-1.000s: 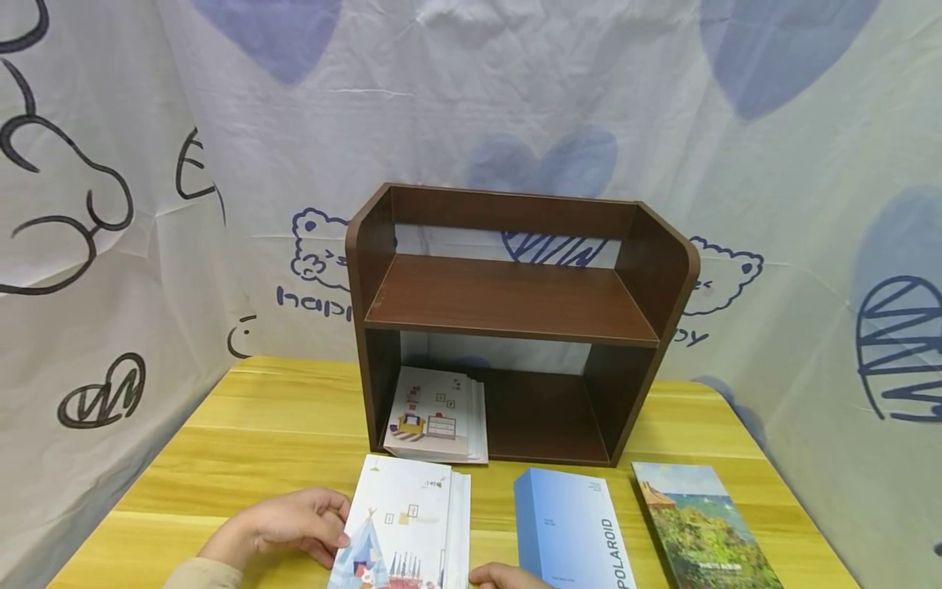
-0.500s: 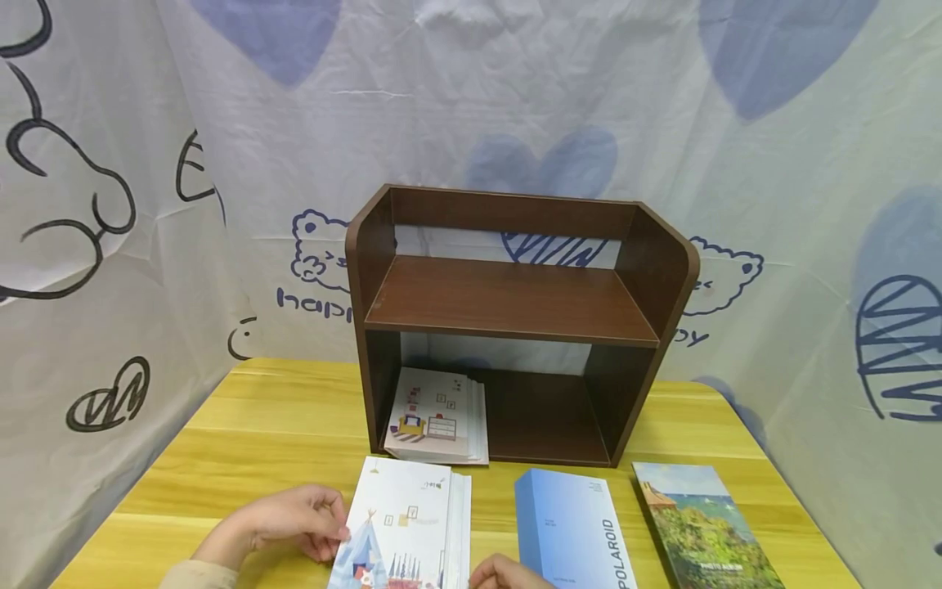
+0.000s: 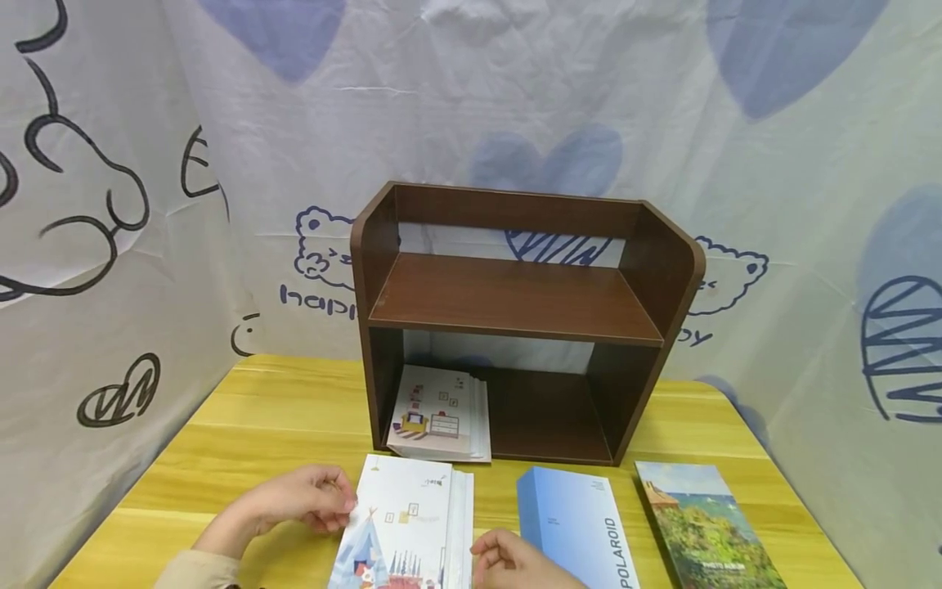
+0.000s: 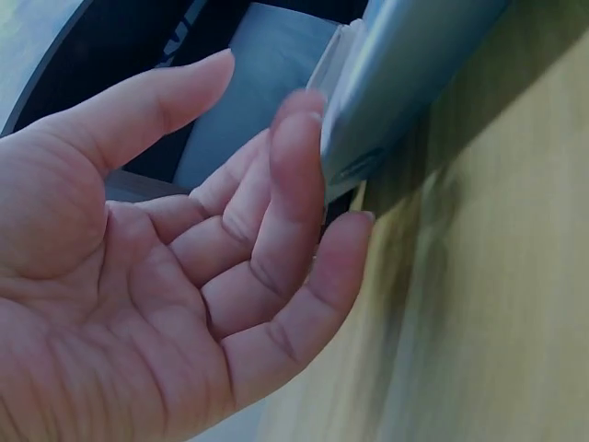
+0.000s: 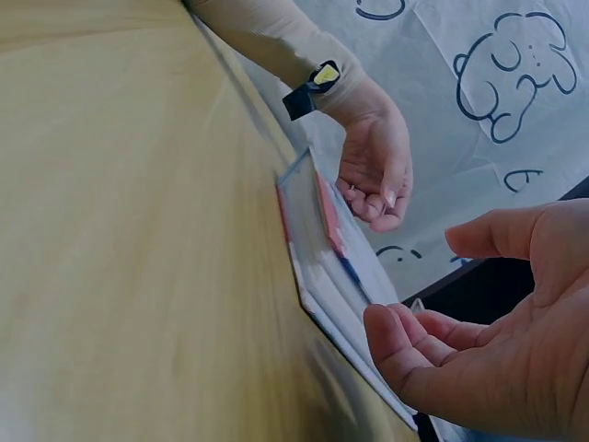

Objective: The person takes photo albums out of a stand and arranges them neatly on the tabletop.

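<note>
A white photo album (image 3: 405, 523) with a blue tent drawing lies flat at the table's near side. My left hand (image 3: 302, 503) is at its left edge, fingers loosely bent, and nothing shows between thumb and fingers. In the left wrist view the left hand's fingers (image 4: 285, 212) are against or very near the album's spine (image 4: 377, 101). At the page side is my right hand (image 3: 518, 560), with its thumb apart from the bent fingers. The right wrist view has those fingertips close to the album's open edge (image 5: 331, 267); whether they touch it I cannot tell.
A dark brown two-tier shelf (image 3: 515, 331) stands at the back. Another white album (image 3: 434, 413) lies in its lower left. Right of my right hand are a blue POLAROID album (image 3: 577, 523) and a landscape-covered photo album (image 3: 710, 523). Printed cloth (image 3: 441, 123) hangs behind the wooden table (image 3: 243, 442).
My left hand has slid slightly up along the album's edge. My right hand has come further into view, moving up beside the pages. The albums stay in place.
</note>
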The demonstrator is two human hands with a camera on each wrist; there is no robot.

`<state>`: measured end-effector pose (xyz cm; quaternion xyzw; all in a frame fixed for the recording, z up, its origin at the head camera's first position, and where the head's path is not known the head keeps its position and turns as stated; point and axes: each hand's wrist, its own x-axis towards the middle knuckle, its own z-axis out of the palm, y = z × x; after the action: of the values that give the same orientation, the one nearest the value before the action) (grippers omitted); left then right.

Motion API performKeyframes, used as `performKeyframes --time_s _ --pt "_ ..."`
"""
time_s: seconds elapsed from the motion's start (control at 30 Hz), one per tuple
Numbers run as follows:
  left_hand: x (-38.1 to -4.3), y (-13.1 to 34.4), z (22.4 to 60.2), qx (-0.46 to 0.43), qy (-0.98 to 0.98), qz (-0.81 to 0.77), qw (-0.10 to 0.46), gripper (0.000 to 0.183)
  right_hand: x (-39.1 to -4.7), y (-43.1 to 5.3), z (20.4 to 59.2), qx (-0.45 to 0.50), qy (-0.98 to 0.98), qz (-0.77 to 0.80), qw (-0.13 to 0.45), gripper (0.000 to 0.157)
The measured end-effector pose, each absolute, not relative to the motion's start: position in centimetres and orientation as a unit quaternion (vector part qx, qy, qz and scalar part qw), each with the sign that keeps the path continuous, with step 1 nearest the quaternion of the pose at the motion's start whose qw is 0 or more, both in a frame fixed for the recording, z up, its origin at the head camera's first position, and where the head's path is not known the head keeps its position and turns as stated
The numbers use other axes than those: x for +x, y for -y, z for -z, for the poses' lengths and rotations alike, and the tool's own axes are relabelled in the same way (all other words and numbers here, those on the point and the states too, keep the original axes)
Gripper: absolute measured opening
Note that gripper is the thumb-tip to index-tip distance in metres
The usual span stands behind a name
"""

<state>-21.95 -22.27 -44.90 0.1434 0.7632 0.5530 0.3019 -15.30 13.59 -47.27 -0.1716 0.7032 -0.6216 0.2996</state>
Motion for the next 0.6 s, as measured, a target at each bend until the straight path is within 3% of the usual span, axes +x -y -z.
performKeyframes --time_s 0.3,0.6 --pt "-23.2 20.8 43.8 0.114 -0.783 -0.554 0.258 0.043 -16.3 -12.8 46.3 -0.118 -0.718 0.645 0.235 0.046" --pt "-24.3 19.6 43.6 0.111 -0.786 -0.563 0.23 0.052 -17.8 -12.0 45.2 -0.07 -0.675 0.706 0.201 0.056"
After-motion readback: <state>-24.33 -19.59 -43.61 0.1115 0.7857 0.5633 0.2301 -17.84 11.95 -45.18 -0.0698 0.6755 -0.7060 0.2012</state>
